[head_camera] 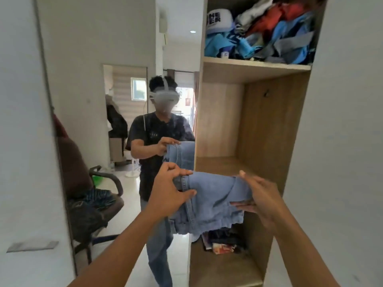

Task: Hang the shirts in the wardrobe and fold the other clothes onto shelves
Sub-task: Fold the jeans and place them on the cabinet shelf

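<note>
left hand [170,191]: thumb and fingers pinch the left edge of the folded jeans [213,199]
right hand [261,199]: thumb above, fingers below, gripping the right edge
folded jeans: held between both sets of fingers
shelf [217,164]: just beyond the fingertips
clothes pile [259,32]: high above the fingers

The wardrobe's top shelf [255,66] carries a loose heap of clothes [275,32] (blue, orange, grey), with a white cap [217,20] at its left. On the bottom shelf [223,268] lies a dark bundle of garments [223,238].
</note>
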A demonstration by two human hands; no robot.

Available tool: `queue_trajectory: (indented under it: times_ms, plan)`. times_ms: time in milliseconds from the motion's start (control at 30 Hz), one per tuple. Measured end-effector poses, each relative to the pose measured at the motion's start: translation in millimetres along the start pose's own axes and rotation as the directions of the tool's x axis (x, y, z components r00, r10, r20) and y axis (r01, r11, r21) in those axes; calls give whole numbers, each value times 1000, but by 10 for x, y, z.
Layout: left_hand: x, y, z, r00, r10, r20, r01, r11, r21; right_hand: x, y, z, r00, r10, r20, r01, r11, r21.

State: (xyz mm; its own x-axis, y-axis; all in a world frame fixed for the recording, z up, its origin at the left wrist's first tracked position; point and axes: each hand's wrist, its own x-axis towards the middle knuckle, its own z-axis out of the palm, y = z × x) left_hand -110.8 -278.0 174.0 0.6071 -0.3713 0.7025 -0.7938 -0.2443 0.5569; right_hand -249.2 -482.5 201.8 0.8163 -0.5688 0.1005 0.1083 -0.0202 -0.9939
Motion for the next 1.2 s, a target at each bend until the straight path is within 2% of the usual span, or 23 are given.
queue_trajectory:
  times_ms: [233, 367, 567, 667, 833, 1033, 1100, 1200]
  plan:
    - [908, 277, 1003, 984, 165, -69, -171, 980, -106, 510, -250, -757, 942, -218, -255, 217, 976, -33]
    - [1430, 230, 1372, 972, 206, -116, -221, 966, -134, 1003, -360, -921, 901, -317, -295, 307, 948, -83]
    - [1917, -86, 1861, 964, 208, -164, -237, 953, -187, 1742, -158, -956, 856, -398, -330, 408, 912, -41]
    - [2113, -354, 2110, 965, 182, -188, -213, 964, -159, 2123, 51, -958, 840, -430, -329, 439, 897, -51]
    - [2402, -843, 2471, 970, 137, -203, -163, 980, -117, 2892, 393, -920, 871, -403, -281, 420, 908, 0]
    - [2655, -1360, 2838, 968, 6, -250, -15, 999, -35, 3817, 742, -809, 859, -477, -184, 473, 878, -65]
    - [2794, -1506, 2923, 960, -9, -280, 4, 1000, -16, 4133, 787, -778, 845, -508, -168, 505, 861, -64]
    - [3056, -1668, 3039, 940, 59, -337, -59, 998, 9, 4600, 773, -744, 793, -594, -134, 591, 804, -67]
